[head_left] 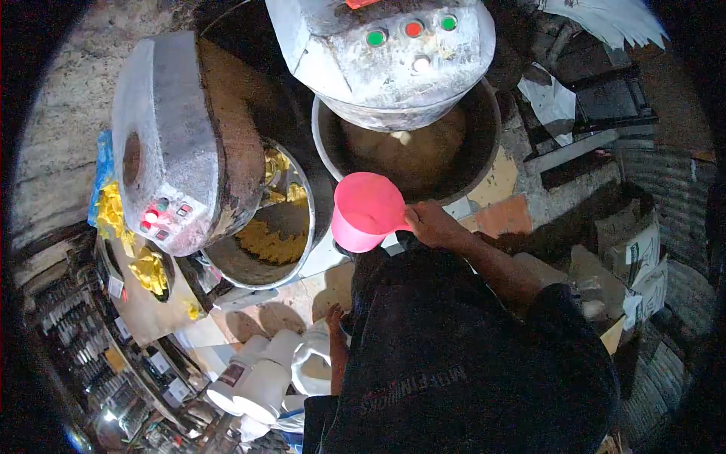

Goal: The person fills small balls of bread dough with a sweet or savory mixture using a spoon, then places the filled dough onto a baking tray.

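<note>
My right hand point(431, 223) grips the handle of a pink plastic scoop point(367, 210), held at the near rim of a large metal mixing bowl point(484, 147) with brownish dough inside. The mixer's grey head point(386, 45) with green and red buttons hangs over that bowl. My left hand point(333, 316) hangs low by my side, fingers loose and apart, holding nothing, just above a white bucket point(314, 363). My dark shirt hides most of the left arm.
A second mixer point(178, 144) stands at left with a bowl point(302, 227) of yellow dough pieces. More yellow pieces lie on a tray point(147, 268). White plastic containers point(257, 382) stand on the floor. Cardboard boxes point(635, 265) are stacked at right.
</note>
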A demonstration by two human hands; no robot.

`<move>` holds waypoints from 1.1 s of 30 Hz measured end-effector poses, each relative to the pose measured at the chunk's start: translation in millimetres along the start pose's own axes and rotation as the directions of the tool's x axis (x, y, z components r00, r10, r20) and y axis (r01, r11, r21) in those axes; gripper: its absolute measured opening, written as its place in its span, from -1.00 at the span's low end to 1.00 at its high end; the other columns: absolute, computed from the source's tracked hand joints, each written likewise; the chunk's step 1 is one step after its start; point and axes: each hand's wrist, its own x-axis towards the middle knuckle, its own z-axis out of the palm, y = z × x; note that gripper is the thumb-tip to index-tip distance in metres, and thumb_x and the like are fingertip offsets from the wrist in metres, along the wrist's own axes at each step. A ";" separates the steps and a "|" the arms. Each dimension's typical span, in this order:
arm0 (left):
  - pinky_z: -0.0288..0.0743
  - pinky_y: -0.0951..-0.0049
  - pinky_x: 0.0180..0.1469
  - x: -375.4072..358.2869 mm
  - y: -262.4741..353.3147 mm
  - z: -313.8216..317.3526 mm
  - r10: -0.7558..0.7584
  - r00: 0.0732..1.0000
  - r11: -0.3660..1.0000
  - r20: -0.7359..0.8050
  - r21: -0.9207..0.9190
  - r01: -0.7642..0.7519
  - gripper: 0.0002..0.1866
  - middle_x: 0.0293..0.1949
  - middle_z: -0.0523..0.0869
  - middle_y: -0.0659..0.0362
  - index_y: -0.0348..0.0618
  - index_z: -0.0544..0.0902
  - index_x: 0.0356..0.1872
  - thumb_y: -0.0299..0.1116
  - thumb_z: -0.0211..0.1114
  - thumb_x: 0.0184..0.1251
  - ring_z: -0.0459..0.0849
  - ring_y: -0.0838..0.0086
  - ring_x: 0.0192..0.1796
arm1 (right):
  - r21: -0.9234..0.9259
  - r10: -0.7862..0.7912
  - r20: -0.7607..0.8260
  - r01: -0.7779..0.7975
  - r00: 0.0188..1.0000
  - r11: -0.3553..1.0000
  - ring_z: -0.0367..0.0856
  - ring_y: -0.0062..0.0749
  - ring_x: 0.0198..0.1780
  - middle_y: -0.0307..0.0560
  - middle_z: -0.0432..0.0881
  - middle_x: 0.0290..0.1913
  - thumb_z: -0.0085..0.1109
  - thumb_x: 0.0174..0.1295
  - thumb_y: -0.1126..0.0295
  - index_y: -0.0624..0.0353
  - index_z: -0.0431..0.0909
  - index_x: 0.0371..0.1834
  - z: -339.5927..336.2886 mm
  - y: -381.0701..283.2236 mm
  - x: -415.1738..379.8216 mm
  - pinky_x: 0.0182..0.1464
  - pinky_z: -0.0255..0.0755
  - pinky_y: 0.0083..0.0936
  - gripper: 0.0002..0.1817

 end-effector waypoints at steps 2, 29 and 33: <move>0.53 0.33 -0.02 -0.6 -0.3 -0.4 -0.001 1.000 1.000 0.003 0.006 0.001 -0.65 -0.07 0.71 0.08 -0.20 0.62 0.05 -0.25 0.27 0.30 0.67 0.34 -0.06 | 0.104 0.028 0.005 -0.029 1.000 0.994 0.61 0.25 -0.25 0.31 0.62 -0.32 -0.24 0.39 0.31 0.33 0.49 -0.17 3.6 4.1 1.7 -0.11 0.47 0.08 -0.68; 0.53 0.35 -0.02 -8.1 -3.2 -4.0 0.006 0.999 0.998 0.032 0.069 -0.008 -0.66 -0.08 0.72 0.08 -0.22 0.64 0.02 -0.26 0.28 0.29 0.68 0.35 -0.08 | 0.164 -0.008 -0.048 0.016 0.999 0.986 0.63 0.18 -0.11 0.28 0.65 -0.20 -0.33 0.50 0.14 0.25 0.56 -0.02 21.9 17.4 0.7 -0.01 0.47 -0.14 -0.53; 0.53 0.35 -0.02 -9.3 -4.6 -3.6 0.011 0.999 0.997 0.032 0.073 -0.014 -0.66 -0.09 0.72 0.08 -0.23 0.64 0.01 -0.26 0.28 0.29 0.68 0.35 -0.08 | 0.256 -0.011 -0.096 0.036 0.995 0.966 0.55 0.32 -0.23 0.32 0.57 -0.38 -0.32 0.40 0.22 0.29 0.47 -0.40 15.3 7.0 -0.4 -0.08 0.41 0.12 -0.58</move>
